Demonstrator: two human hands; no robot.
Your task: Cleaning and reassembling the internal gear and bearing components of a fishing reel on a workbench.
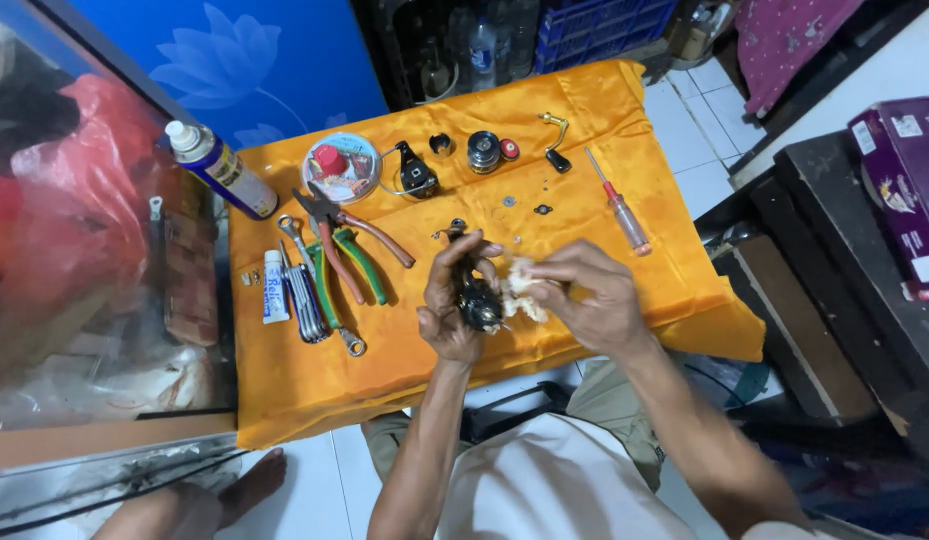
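Two hands meet above the orange-draped bench (314,380); left hand (454,305) grips a dark reel body (477,300); right hand (594,300) pinches a pale rag (522,290) against it; pliers (349,235) lie nearby.

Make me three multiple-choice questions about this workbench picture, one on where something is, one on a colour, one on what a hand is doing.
1. Where does the spray can lie?
A. at the cloth's far left corner
B. beside the screwdriver
C. on the floor tiles

2. What colour is the cloth covering the table?
A. blue
B. orange-yellow
C. white

3. What does the left hand hold?
A. pliers
B. nothing
C. a dark metal part

Answers:
1 A, the can sits at the cloth's far left corner.
2 B, the cloth is orange-yellow.
3 C, the dark metal part is gripped while the right hand presses a pale rag against it.
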